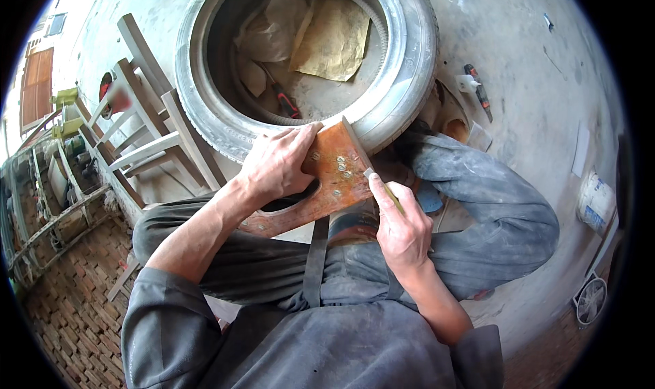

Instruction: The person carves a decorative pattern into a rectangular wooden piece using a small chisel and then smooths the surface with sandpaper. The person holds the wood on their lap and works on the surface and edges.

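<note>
A reddish-brown wooden handle [341, 174], shaped like a handsaw's and set with several metal screws, lies tilted between my lap and a tyre. A thin grey strip [357, 145] runs along its right edge. Over its upper left part my left hand [281, 158] is closed, with the thumb near the handle's dark grip opening. In my right hand [402, 228] is a slim tool with a yellowish handle [394, 198]. My index finger stretches along this tool, and its short metal tip meets the right edge of the wood. The tool's exact kind does not show.
The large grey tyre [416, 68] lies flat ahead, holding brown paper [334, 37] and a red-and-black handled tool [286, 104]. Wooden frames [143, 116] stand left. A red-and-black tool [479, 92] lies on the floor right, with a white bucket [595, 201] beyond.
</note>
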Motion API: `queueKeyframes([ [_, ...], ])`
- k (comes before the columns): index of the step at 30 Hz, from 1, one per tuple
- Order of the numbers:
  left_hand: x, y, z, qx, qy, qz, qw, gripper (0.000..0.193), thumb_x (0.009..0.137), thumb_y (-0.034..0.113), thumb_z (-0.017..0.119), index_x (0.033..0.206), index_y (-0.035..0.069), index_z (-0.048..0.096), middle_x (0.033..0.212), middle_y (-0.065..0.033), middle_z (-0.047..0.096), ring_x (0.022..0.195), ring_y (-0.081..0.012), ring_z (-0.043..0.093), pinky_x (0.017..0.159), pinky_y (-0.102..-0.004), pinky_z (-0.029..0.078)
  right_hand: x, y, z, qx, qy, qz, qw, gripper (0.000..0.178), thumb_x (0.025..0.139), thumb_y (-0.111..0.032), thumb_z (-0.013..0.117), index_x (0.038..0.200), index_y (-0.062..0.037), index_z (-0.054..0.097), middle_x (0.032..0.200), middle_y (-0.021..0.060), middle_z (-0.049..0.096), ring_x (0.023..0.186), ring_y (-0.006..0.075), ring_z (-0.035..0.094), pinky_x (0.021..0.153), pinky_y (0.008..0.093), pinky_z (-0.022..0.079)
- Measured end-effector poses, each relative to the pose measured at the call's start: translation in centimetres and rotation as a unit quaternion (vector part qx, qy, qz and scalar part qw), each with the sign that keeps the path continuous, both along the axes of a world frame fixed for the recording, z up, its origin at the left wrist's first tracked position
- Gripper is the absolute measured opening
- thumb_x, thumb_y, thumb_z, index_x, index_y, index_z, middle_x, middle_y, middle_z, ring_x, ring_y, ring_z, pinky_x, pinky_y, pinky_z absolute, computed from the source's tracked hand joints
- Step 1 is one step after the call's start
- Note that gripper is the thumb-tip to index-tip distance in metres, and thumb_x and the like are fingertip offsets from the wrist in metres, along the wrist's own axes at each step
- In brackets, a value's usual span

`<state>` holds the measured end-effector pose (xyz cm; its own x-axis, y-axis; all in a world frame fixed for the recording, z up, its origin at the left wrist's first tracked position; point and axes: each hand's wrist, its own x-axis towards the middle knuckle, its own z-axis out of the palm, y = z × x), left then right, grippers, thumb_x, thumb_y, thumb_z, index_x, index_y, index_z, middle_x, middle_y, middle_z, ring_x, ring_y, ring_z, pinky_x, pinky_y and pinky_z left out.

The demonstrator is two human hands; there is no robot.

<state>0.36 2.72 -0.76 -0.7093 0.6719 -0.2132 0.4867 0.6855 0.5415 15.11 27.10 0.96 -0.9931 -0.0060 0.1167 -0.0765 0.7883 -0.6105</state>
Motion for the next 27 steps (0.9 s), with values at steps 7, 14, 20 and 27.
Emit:
queueKeyframes([
  [7,0.0,0.1,0.1,0.007,0.004,-0.002,1.000,0.079,0.067,0.009,0.083,0.142,0.004,0.057,0.112,-0.0168,0.076,0.101,-0.0388,0.076,0.082,-0.0483,0.063,-0.7,-0.1,0.6,0.013,-0.008,0.005,1.000,0.059,0.090,0.003,0.071,0.145,-0.0155,0.072,0.113,0.0090,0.071,0.091,0.0295,0.077,0.074,0.0415,0.064],
  [14,-0.3,0.2,0.1,0.028,0.002,0.001,1.000,0.071,0.071,0.014,0.082,0.137,0.003,0.058,0.106,-0.0180,0.076,0.097,-0.0405,0.075,0.079,-0.0498,0.061,-0.9,0.0,1.0,0.009,-0.030,0.002,1.000,0.057,0.090,0.004,0.071,0.144,-0.0155,0.074,0.113,0.0095,0.071,0.092,0.0300,0.077,0.075,0.0420,0.064],
  [20,-0.3,0.3,0.0,0.022,0.002,-0.002,1.000,0.072,0.071,0.014,0.082,0.138,0.004,0.058,0.106,-0.0179,0.076,0.097,-0.0400,0.075,0.080,-0.0500,0.061,0.9,0.4,0.1,-0.002,0.001,0.002,1.000,0.062,0.090,0.005,0.071,0.148,-0.0167,0.070,0.111,0.0097,0.071,0.090,0.0305,0.076,0.073,0.0421,0.063],
  [27,-0.1,0.2,0.3,0.010,0.002,0.001,1.000,0.072,0.070,0.013,0.081,0.138,0.004,0.058,0.110,-0.0179,0.076,0.100,-0.0393,0.076,0.082,-0.0487,0.062,1.8,0.7,0.6,-0.036,-0.028,-0.008,0.999,0.058,0.091,0.002,0.073,0.146,-0.0174,0.072,0.109,0.0085,0.071,0.089,0.0309,0.076,0.074,0.0429,0.063],
])
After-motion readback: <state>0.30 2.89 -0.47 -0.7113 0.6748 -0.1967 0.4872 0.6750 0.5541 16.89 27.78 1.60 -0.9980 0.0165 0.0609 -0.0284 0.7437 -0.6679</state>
